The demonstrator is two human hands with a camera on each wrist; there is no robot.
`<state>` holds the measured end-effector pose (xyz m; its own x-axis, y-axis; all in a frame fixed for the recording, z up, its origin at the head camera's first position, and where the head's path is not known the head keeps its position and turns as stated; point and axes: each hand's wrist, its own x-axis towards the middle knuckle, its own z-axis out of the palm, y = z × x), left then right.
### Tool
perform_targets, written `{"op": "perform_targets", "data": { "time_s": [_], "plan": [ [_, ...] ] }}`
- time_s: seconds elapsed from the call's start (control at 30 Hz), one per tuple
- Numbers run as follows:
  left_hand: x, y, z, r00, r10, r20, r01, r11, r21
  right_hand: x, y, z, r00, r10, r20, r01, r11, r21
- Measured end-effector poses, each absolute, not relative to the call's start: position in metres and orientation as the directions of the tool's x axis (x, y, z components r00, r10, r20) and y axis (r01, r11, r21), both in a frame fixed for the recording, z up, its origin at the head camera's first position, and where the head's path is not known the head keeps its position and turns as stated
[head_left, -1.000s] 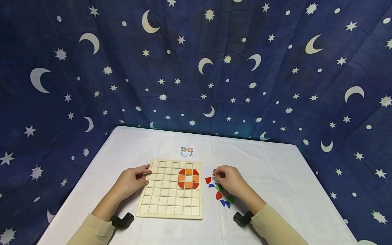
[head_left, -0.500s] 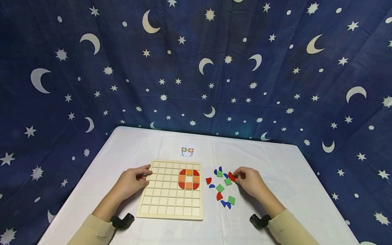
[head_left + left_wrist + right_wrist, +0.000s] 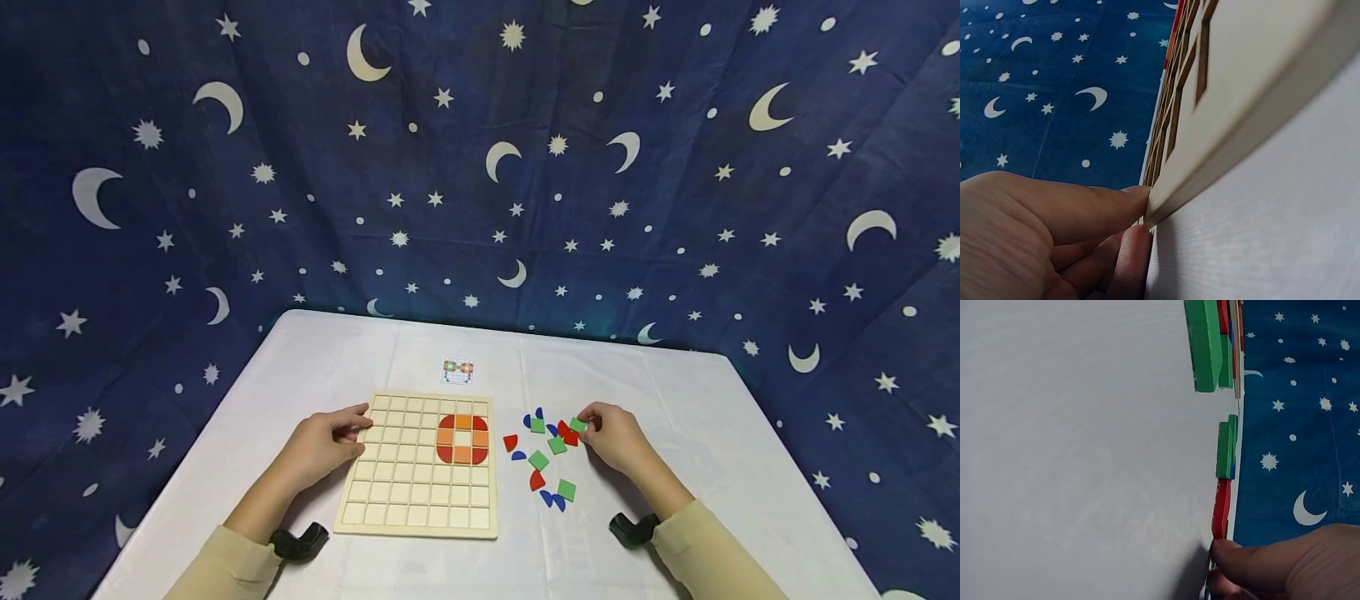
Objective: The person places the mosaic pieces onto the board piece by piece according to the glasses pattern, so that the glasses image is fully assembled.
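Note:
A pale wooden grid board [image 3: 405,493] lies on the table, with red quarter-circles and orange squares forming a rounded ring [image 3: 444,437] at its right. My left hand [image 3: 318,446] touches the board's left edge; the left wrist view shows the thumb [image 3: 1107,211] and a fingertip right at that edge. Right of the board, my right hand [image 3: 617,437] pinches a green square [image 3: 577,424] between thumb and finger, beside red quarter-circles [image 3: 567,434]. In the right wrist view the thumb [image 3: 1254,562] overlaps a red piece [image 3: 1221,506], and the pinched square is mostly hidden.
Loose pieces lie between board and right hand: several green squares [image 3: 538,460], blue half-circles [image 3: 558,502] and red pieces [image 3: 537,481]. A small printed card [image 3: 457,371] lies beyond the board. A starry blue cloth [image 3: 555,275] hangs behind the white table [image 3: 622,383].
My right hand has moved right, off the near loose pieces, to the green square by the red ones, which now lies flatter and shows its face. The left hand stays at the board.

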<state>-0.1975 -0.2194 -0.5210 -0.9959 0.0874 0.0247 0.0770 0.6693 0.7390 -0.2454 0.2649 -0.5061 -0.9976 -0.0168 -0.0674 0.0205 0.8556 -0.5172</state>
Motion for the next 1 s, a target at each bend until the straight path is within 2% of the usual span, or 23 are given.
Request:
{"op": "perform_targets", "data": {
  "time_s": [0.4, 1.0],
  "plan": [
    [-0.196, -0.219, -0.52, -0.996, 0.09, 0.012, 0.069, 0.66, 0.748, -0.247, 0.241, -0.5, -0.999, -0.031, -0.044, -0.002, 0.834, -0.552],
    [-0.196, -0.219, -0.518, -0.997, 0.08, 0.013, 0.062, 0.663, 0.746, -0.237, 0.169, -0.494, -0.978, -0.201, -0.06, -0.115, 0.753, -0.648]
  ]
}}
